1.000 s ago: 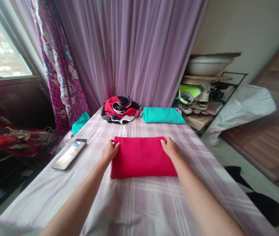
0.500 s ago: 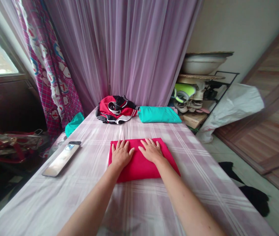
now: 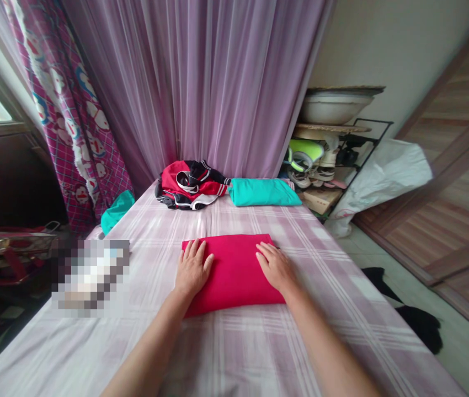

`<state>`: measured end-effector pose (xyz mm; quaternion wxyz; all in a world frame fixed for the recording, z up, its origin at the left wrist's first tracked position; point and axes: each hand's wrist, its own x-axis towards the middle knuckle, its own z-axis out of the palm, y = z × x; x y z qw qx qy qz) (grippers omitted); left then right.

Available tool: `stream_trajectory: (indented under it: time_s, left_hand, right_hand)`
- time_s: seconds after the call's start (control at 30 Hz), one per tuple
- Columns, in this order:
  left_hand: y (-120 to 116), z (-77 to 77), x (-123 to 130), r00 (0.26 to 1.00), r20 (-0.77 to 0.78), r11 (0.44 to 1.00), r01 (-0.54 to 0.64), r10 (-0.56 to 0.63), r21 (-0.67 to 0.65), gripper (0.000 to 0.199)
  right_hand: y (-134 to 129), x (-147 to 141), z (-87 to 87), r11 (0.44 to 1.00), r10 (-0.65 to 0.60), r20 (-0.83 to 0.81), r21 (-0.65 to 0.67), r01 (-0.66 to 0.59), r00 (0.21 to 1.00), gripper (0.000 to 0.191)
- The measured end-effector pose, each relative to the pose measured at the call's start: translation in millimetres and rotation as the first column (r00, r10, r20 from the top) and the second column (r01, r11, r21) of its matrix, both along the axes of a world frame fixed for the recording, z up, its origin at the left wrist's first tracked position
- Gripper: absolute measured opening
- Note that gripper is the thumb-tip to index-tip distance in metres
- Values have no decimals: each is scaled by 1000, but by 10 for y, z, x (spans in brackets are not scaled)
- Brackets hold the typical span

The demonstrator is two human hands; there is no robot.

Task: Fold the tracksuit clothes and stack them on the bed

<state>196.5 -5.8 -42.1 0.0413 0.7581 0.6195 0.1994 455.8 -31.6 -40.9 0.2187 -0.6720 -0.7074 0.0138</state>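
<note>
A red folded cloth (image 3: pixel 233 275) lies flat in front of me on the plaid-covered surface (image 3: pixel 152 331). It looks like a folded garment, but its kind cannot be made out. My left hand (image 3: pixel 193 270) rests on its left edge, fingers stretched forward and thumb apart. Along the opposite edge lies my right hand (image 3: pixel 276 269), palm down with fingers extended over the cloth's right side. Neither hand grips anything. Beyond them sit a crumpled red, black and white jacket (image 3: pixel 176 175) and a neatly folded turquoise cloth (image 3: pixel 264 192).
A pixelated patch (image 3: pixel 94 275) covers the phone's spot at left. Purple curtains (image 3: pixel 234 82) hang behind the far edge. A rack (image 3: pixel 361 165) holding shoes and a basin (image 3: pixel 336 107) stands back right, beside a white plastic bag (image 3: pixel 395 171). Dark cloth (image 3: pixel 420 328) lies on the floor.
My hands have moved apart, from the top of the red cloth out to its left and right edges. The cloth's right side now looks straighter. The view has shifted slightly.
</note>
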Motion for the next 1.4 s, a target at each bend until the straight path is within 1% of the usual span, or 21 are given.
stream_trajectory:
  time_s: [0.07, 0.17, 0.23, 0.3, 0.4, 0.5, 0.6, 0.67, 0.73, 0.83, 0.93, 1.0, 1.07, 1.13, 1.17, 1.23, 1.3, 1.33, 1.4]
  left_hand:
    - [5, -90, -82, 999, 47, 1000, 12, -13, 27, 52]
    - [-13, -210, -194, 991, 127, 998, 29, -36, 51, 52]
    - [-62, -254, -256, 987, 163, 999, -7, 2, 34, 52]
    - [-144, -257, -303, 984, 161, 997, -74, 75, -11, 52]
    - [-298, -198, -339, 983, 93, 985, -153, 159, -75, 50]
    - [-447, -116, -354, 975, -1, 971, -223, 224, -84, 48]
    - [-556, -60, -377, 961, -80, 958, -272, 265, -94, 43]
    - [-588, -41, -395, 958, -89, 951, -281, 272, -127, 40]
    - [-581, -34, -408, 959, -52, 943, -282, 277, -175, 37]
    - [-525, -25, -398, 945, 38, 921, -305, 324, -243, 33]
    - [-501, 8, -348, 926, 92, 901, -328, 366, -282, 30]
    - [-539, 51, -310, 928, 88, 904, -325, 361, -276, 31]
    - [-608, 108, -288, 939, 51, 918, -320, 341, -236, 35]
    - [-672, 168, -294, 949, -3, 928, -309, 315, -207, 40]
    - [-692, 195, -309, 952, -19, 928, -303, 306, -218, 43]
    - [-700, 236, -359, 952, -16, 909, -298, 307, -291, 49]
    - [-672, 257, -427, 944, 17, 875, -299, 330, -381, 52]
    - [-650, 261, -463, 940, 34, 861, -296, 340, -413, 52]
    - [-606, 264, -524, 942, 53, 851, -275, 332, -448, 48]
  right_hand:
    - [-79, 112, -79, 1000, -4, -56, 27, 5, 998, 45]
    - [-172, 210, -148, 998, -26, -126, 53, 32, 992, 48]
    - [-231, 244, -174, 994, -86, -152, 47, 94, 985, 49]
    - [-297, 267, -193, 981, -189, -149, 23, 194, 971, 48]
    - [-403, 288, -214, 938, -347, -61, 9, 348, 936, 46]
    - [-486, 297, -231, 903, -430, 47, 19, 430, 901, 43]
    - [-525, 315, -261, 900, -435, 66, 14, 435, 898, 41]
    - [-534, 343, -287, 907, -420, 52, 16, 420, 906, 39]
    - [-537, 378, -308, 917, -399, 33, 20, 398, 916, 38]
    - [-535, 421, -307, 936, -351, -4, 21, 351, 936, 36]
    - [-535, 415, -263, 953, -304, -48, -34, 302, 952, 36]
    - [-545, 377, -227, 937, -340, -74, -104, 332, 937, 38]
    - [-566, 323, -196, 904, -411, -80, -166, 394, 908, 41]
    - [-593, 276, -173, 881, -450, -78, -203, 428, 890, 44]
    - [-606, 263, -165, 877, -454, -80, -215, 430, 887, 45]
    - [-627, 268, -155, 876, -454, -92, -231, 424, 886, 46]
    - [-633, 316, -152, 873, -453, -107, -255, 416, 885, 47]
    - [-629, 354, -153, 873, -448, -117, -271, 406, 886, 47]
    - [-607, 441, -156, 880, -422, -155, -306, 363, 893, 44]
